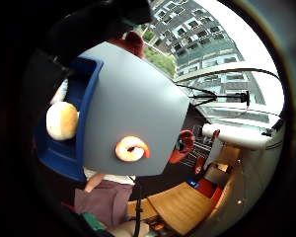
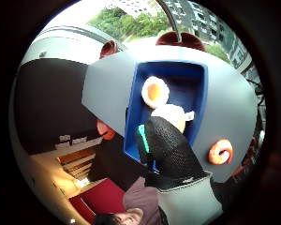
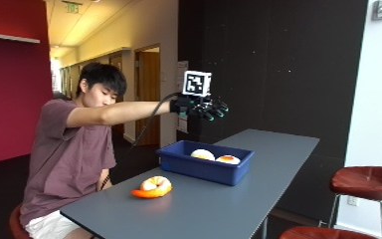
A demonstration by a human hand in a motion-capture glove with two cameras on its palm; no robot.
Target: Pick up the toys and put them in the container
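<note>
**One toy left on the table**

Hovering high over the blue container (image 3: 205, 167), the gloved right hand (image 3: 201, 107) hangs at upper centre of the outside view with fingers spread and relaxed, holding nothing. The step in hand looks like the gap between a drop and the next pick. Two toys lie inside the container: a pale rounded one (image 3: 202, 154) and an orange-centred one (image 3: 228, 159), side by side. A third, the orange shrimp-like toy (image 3: 152, 187), lies on the grey table (image 3: 244, 209) at lower centre, near the container but apart from it. Next the hand would need to come down toward the person's side and close round that toy.
</note>
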